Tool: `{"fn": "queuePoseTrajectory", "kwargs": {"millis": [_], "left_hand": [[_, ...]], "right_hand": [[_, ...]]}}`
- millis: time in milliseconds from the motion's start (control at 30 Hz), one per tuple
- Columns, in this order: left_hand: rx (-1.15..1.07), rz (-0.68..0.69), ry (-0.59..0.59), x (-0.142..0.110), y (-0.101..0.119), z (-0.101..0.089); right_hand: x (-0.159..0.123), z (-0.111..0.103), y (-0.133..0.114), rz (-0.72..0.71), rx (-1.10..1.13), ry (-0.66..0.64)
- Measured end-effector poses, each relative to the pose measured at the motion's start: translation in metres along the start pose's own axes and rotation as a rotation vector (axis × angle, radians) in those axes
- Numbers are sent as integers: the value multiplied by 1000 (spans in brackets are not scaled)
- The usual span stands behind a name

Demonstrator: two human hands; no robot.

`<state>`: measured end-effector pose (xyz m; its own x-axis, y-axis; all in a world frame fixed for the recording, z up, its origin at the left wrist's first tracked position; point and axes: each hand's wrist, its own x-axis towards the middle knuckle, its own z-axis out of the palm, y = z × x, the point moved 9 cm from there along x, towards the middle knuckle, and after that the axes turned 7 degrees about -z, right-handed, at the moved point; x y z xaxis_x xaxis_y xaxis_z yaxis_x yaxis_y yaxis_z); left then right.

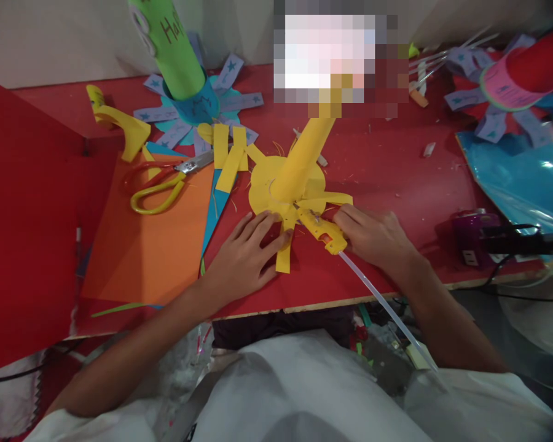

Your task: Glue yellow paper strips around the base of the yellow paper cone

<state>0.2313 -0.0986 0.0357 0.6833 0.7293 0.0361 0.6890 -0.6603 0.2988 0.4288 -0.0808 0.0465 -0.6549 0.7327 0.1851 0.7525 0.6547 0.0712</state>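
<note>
A yellow paper tube (304, 156) stands on a round yellow paper base (263, 184) on the red table (382, 166). My right hand (373, 236) is closed round a yellow glue gun (322, 230), its nozzle pointing at the foot of the tube; a clear glue stick (378, 301) trails from its back. My left hand (246, 255) lies flat with fingers spread, pressing a yellow paper strip (284, 248) that sticks out from the base. More yellow strips (228, 153) lie beside the base.
Yellow-handled scissors (163, 184) rest on an orange sheet (152, 239) at left. A green tube (175, 49) on a blue starred base stands behind. A red tube (525, 70) lies at far right above a shiny blue sheet (520, 178). A purple power strip (477, 236) sits near the edge.
</note>
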Motion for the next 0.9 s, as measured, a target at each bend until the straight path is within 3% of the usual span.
{"fn": "queuePoseTrajectory", "kwargs": {"millis": [467,900], "left_hand": [[18,16,14,-1,1,1],[33,16,35,0,1,-2]], "right_hand": [[20,1,-17,-63,10,30],[1,-9,-3,-10,-12,2]]}}
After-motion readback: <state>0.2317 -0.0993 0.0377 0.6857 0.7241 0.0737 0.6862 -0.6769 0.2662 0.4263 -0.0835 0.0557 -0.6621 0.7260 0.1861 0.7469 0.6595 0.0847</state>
